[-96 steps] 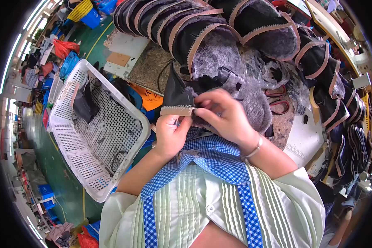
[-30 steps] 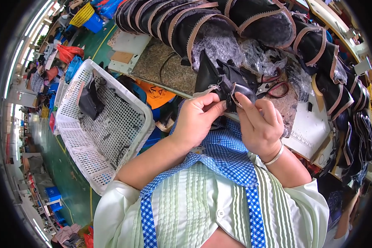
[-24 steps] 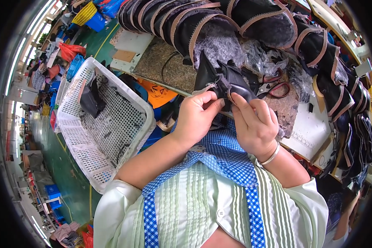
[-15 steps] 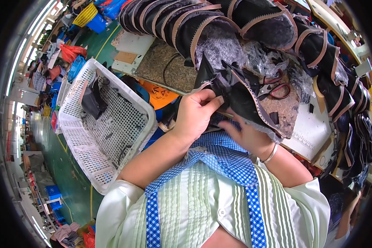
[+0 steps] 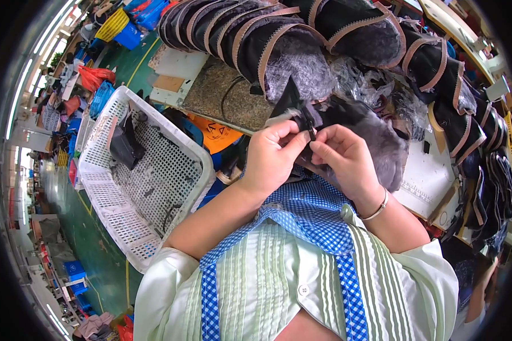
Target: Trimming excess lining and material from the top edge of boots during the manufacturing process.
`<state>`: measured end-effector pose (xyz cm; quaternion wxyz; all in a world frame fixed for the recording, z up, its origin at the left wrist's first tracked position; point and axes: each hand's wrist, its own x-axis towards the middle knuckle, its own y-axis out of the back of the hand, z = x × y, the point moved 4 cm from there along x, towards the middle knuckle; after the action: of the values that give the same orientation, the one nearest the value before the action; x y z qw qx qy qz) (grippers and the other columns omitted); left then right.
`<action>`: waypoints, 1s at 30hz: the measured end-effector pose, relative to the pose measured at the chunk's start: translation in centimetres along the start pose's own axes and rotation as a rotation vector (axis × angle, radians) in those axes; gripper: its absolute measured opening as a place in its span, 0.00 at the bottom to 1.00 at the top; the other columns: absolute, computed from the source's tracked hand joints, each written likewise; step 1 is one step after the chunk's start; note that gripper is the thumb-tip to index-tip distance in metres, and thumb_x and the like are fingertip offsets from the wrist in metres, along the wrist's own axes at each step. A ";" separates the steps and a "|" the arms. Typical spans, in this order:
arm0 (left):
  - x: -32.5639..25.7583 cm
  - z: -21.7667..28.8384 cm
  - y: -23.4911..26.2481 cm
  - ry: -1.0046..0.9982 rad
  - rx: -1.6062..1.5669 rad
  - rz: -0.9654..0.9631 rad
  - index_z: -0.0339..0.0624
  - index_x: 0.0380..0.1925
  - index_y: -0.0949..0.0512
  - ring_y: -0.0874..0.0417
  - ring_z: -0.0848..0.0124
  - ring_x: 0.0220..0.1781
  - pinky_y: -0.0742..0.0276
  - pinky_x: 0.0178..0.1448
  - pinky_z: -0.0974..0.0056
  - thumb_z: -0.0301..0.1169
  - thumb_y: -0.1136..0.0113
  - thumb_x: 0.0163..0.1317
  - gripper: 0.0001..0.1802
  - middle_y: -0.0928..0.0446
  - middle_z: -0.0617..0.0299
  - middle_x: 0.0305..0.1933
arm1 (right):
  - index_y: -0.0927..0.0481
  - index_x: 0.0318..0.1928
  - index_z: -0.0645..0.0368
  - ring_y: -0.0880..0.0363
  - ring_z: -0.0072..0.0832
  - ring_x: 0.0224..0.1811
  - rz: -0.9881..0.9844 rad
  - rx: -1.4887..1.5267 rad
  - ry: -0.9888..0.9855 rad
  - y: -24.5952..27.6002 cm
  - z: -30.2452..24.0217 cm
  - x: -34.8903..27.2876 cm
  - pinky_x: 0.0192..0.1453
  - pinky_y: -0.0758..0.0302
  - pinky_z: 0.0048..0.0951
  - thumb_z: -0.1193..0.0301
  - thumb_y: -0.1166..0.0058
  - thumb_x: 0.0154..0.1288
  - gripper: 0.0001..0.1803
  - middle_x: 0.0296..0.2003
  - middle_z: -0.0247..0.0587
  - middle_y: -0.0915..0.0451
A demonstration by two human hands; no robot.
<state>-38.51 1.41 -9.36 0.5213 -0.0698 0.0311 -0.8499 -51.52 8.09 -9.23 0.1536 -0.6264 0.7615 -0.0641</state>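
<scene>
As the left hand [image 5: 269,162] and right hand [image 5: 347,159] pinch a black leather piece lined with grey fur [image 5: 384,150] in their fingers, the tips partly hide the gripped spot; its blurred fur spreads right of the fingers, and whether a pointed black flap [image 5: 289,98] above them is attached cannot be told.

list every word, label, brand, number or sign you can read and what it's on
Orange sheet: bold dark lettering, partly covered; not copied here.
White board at right: faint ruler-like marks, too small to read.
Blue bin, upper left: any marking is too small to read.
Black piece between left hand and right hand: no lettering visible.
</scene>
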 end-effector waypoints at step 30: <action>0.9 1.9 -0.8 0.251 0.009 -0.155 0.38 0.26 0.19 0.28 0.84 0.26 0.33 0.31 0.75 0.27 0.41 0.62 0.07 0.23 0.69 0.23 | 0.19 0.37 0.56 0.22 0.28 0.36 0.355 -1.592 1.256 -1.6 -5.9 -3.6 0.39 0.33 0.29 0.72 0.42 0.50 0.10 0.29 0.29 0.25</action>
<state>-39.33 1.04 -7.33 0.4462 0.0375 0.0867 -0.8899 -51.29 10.74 -2.67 -0.7245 -0.2789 0.6078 0.1669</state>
